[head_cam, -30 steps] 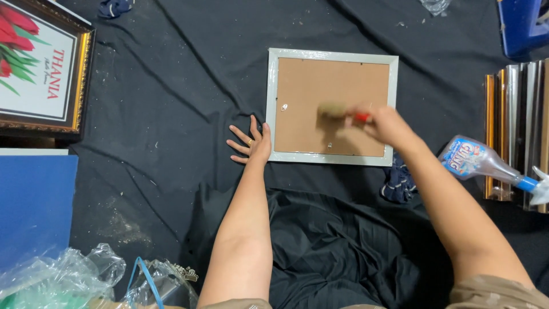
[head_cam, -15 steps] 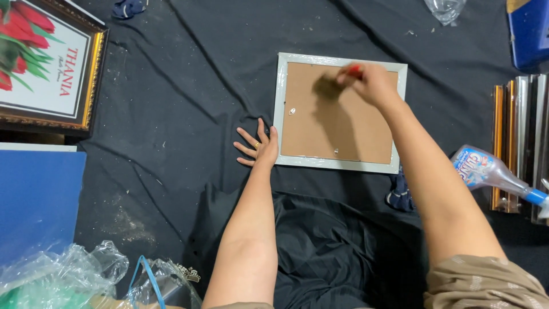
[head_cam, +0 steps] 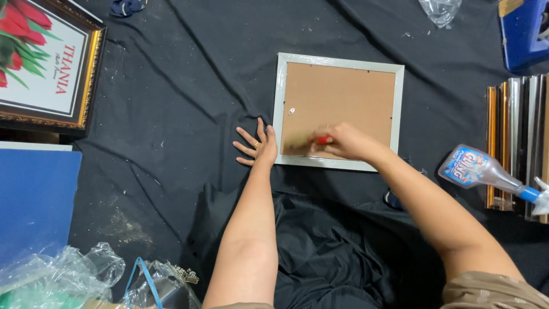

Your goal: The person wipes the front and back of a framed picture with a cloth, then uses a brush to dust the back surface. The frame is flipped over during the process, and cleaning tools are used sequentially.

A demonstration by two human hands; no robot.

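A pale grey picture frame (head_cam: pixel 337 61) lies face down on black cloth, its brown backing board (head_cam: pixel 343 100) facing up. My left hand (head_cam: pixel 257 146) rests flat on the cloth with fingers spread, pressed against the frame's lower left corner. My right hand (head_cam: pixel 346 142) is closed around a small brush with a red handle (head_cam: pixel 323 139). Its blurred bristles (head_cam: pixel 297 146) lie over the lower left part of the backing board.
A gold-framed tulip print (head_cam: pixel 46 63) lies at upper left above a blue board (head_cam: pixel 34 200). Crumpled plastic bags (head_cam: pixel 74 280) sit at lower left. A clear bottle with a blue nozzle (head_cam: pixel 486 171) and metallic frame mouldings (head_cam: pixel 517 137) are at right. A blue stool (head_cam: pixel 523 28) is at top right.
My right hand swept the brush from the middle of the backing board up to its top edge, then down to the lower left. My left hand stayed at the corner.
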